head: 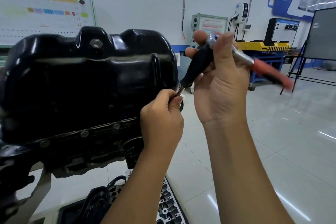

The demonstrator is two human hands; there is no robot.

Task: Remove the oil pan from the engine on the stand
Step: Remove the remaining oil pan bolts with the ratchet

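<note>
Oil pan (87, 78), glossy black, sits on top of the upturned engine (76, 152), filling the left half of the view, its drain plug (96, 44) facing the camera near the upper edge. Along the pan's lower flange a row of bolts (84, 133) is seated in place, running up toward the right corner.

At that right corner the left hand (161, 120) has its grip closed, fingers and thumb pinching the thin metal shaft (180, 90) of a tool just where it meets the pan's edge. The shaft rises to a black handle (197, 65), slanting up and to the right. The right hand (221, 82) is raised beside it, palm toward the camera, its grip curled around the top of the black handle together with a ratchet (254, 61), whose chrome head shows between the fingertips and whose red and black handle juts out to the right, blurred.

Below the engine, a cylinder head (167, 205) and a black gasket-like part (101, 196) lie on a low counter (72, 187). Behind, a white wall carries a chart board (45, 11); farther right stand a yellow bench (261, 46) and a dark screen (321, 34) on a pale tiled floor (272, 142).
</note>
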